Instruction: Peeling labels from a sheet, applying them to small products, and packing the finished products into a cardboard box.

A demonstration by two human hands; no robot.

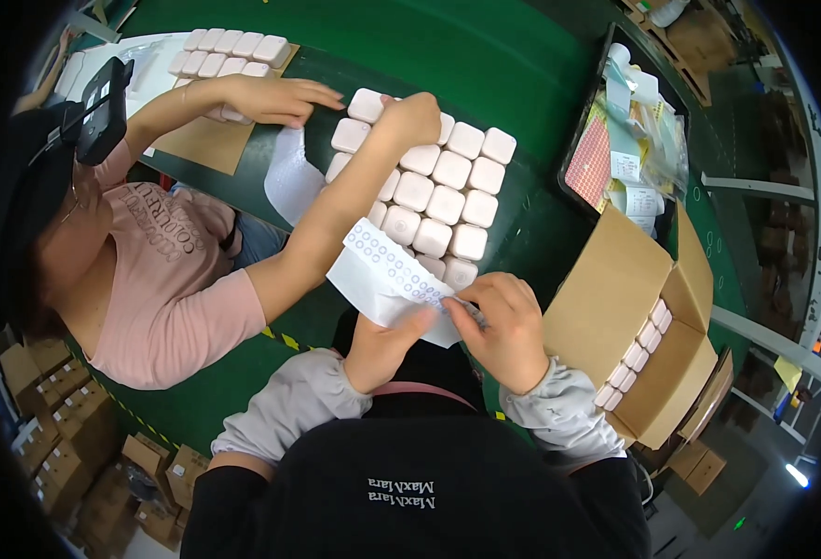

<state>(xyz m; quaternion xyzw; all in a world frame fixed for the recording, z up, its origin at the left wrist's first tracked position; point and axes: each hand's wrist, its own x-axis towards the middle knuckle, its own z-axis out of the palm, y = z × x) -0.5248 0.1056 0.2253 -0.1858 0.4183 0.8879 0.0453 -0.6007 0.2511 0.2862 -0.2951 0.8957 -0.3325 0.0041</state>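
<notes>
A white sheet of small round stickers point(387, 265) with blue-purple rings is held in front of me, its rows along the upper edge. My left hand point(384, 347) grips its lower edge, thumb on top. At the right end of the sheet, my right hand point(505, 334) is closed, thumb and index finger pinching at the stickers; whether one has come loose I cannot make out. Just beyond lie rows of pale pink rounded-square cases point(445, 205) on the dark green table point(541, 210). A co-worker's hand point(414, 119) reaches onto the far rows, the arm crossing them.
The co-worker's other hand point(289, 99) is near a second white sheet point(293, 172). More pale cases point(233, 44) sit on cardboard at the far left. An open carton point(606, 289) with several cases stands at right, below a black tray point(570, 177) of papers and bags.
</notes>
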